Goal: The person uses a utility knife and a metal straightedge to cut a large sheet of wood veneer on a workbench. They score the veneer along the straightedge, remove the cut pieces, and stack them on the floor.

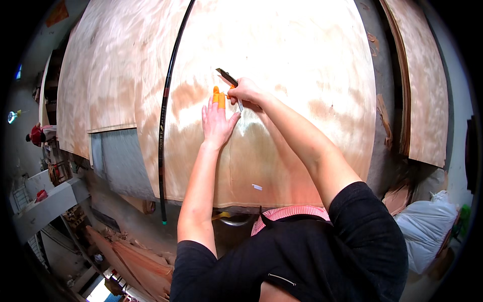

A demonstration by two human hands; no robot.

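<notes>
A large sheet of pale wood veneer [282, 146] lies in front of me, with bright glare over its far part. My left hand [217, 123] rests flat on it, fingers stretched away from me, two of them wearing orange finger covers [219, 98]. Just to its right, my right hand [246, 91] is closed around a dark utility knife [227, 77], whose tip points to the far left. A narrow white strip [240, 105] shows under the right hand; whether it is held or lying on the wood I cannot tell.
Left of my hands a long, thin black pole [162, 126] lies across the veneer. A small white slip [257, 186] sits near the close edge. More stacked sheets [427, 85] stand at right, above a white sack [427, 226]. A grey panel [121, 158] shows at left.
</notes>
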